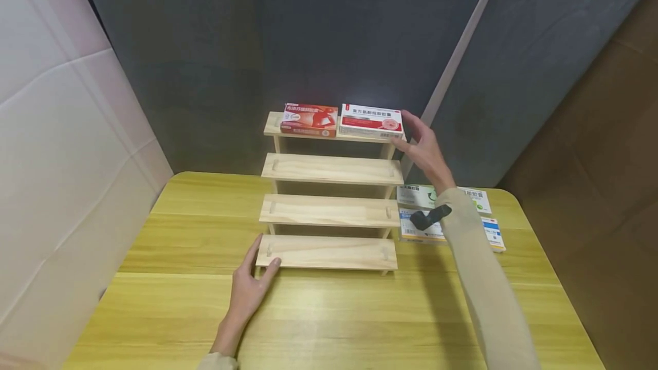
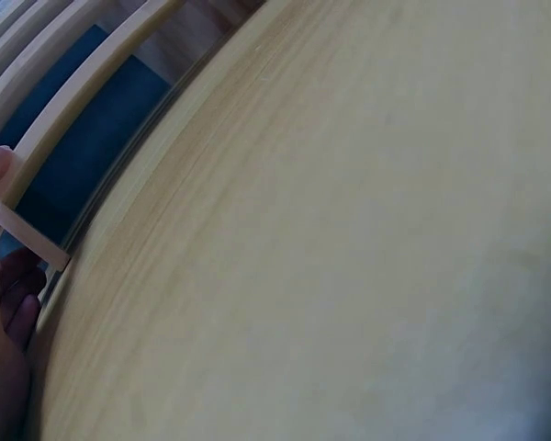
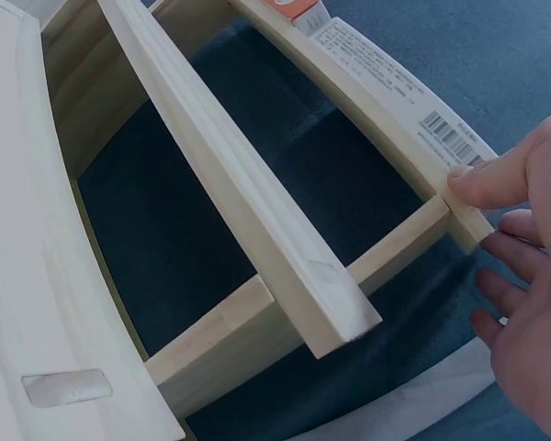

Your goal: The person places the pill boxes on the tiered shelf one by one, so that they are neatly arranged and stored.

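A stepped wooden rack [image 1: 329,210] with pale plank shelves stands on the table. My left hand [image 1: 248,290] grips the left end of its lowest shelf, thumb on the plank's top and fingers round the side. On the top shelf lies a white and red medicine box [image 1: 371,121], its printed side facing the right wrist camera. My right hand [image 1: 425,150] holds this box at its right end, thumb at the front corner and a finger at the back. An orange-red medicine box [image 1: 309,120] lies to its left on the same shelf.
On the table right of the rack lie a white and green medicine box [image 1: 478,198] and white and blue medicine boxes [image 1: 494,234], partly covered by the right forearm. A dark grey cloth [image 1: 329,27] hangs close behind the rack. The yellow wooden table [image 1: 329,318] extends in front.
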`<state>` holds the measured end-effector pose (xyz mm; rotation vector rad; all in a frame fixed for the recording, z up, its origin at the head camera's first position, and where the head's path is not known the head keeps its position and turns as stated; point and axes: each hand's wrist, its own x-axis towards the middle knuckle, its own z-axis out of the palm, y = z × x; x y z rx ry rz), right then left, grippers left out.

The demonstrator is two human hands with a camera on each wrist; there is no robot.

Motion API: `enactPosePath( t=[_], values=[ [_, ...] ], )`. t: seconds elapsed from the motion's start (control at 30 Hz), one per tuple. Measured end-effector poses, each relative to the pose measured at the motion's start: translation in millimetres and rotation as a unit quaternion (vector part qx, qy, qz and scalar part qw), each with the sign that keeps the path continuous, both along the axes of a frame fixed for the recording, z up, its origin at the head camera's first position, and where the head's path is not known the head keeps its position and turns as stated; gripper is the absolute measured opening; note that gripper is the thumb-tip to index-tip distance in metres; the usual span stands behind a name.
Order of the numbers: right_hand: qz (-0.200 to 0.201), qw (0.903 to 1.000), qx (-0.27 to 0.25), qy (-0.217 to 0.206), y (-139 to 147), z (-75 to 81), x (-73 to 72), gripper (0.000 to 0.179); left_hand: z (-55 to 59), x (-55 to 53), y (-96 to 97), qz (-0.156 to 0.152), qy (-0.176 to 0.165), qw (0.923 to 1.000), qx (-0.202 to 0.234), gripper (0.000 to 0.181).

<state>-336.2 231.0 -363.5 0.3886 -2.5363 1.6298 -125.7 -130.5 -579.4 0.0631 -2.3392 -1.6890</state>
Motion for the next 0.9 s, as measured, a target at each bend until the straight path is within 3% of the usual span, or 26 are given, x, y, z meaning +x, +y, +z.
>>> enactPosePath(
  t=[0.37,0.9],
  values=[
    [-0.015,0.9995,-0.027,0.012,18,-3.8,8.7,0.074,-0.4,-0.6,0.5,0.006,0.004,1.0000,-0.006,0.070],
    [-0.055,0.9985,-0.003,0.004,58,-11.1,23.6,0.073,1.5,0.5,0.6,-0.005,-0.003,1.0000,0.004,0.070]
  ],
)
